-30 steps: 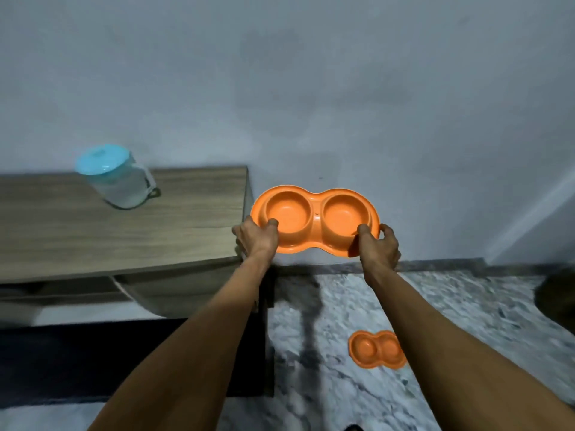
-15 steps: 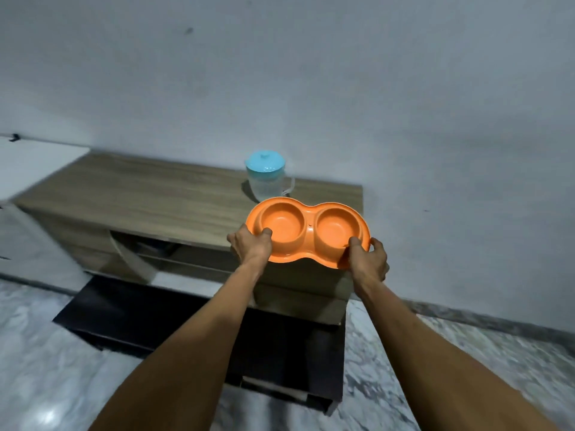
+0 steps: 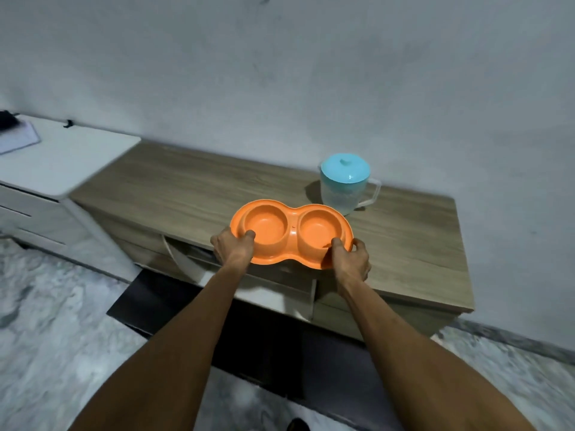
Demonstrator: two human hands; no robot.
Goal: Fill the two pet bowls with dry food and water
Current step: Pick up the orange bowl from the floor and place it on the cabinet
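An orange double pet bowl (image 3: pixel 291 233) with two round empty wells is held level over the front edge of a wooden cabinet top (image 3: pixel 199 188). My left hand (image 3: pixel 233 248) grips its left end, thumb on the rim. My right hand (image 3: pixel 350 261) grips its right end the same way. Just behind the bowl's right well stands a clear plastic jug with a light blue lid (image 3: pixel 345 183), its handle pointing right. No dry food is in view.
A white drawer unit (image 3: pixel 53 163) with papers adjoins the cabinet on the left. The grey wall runs behind. Below the cabinet top are an open shelf and a dark base (image 3: pixel 267 340). Marbled floor (image 3: pixel 46 337) lies around.
The view has swung left and closer to the cabinet. The bowl, carried in both hands, now hovers over the cabinet's front edge, left of the jug. The second orange bowl on the floor is out of view.
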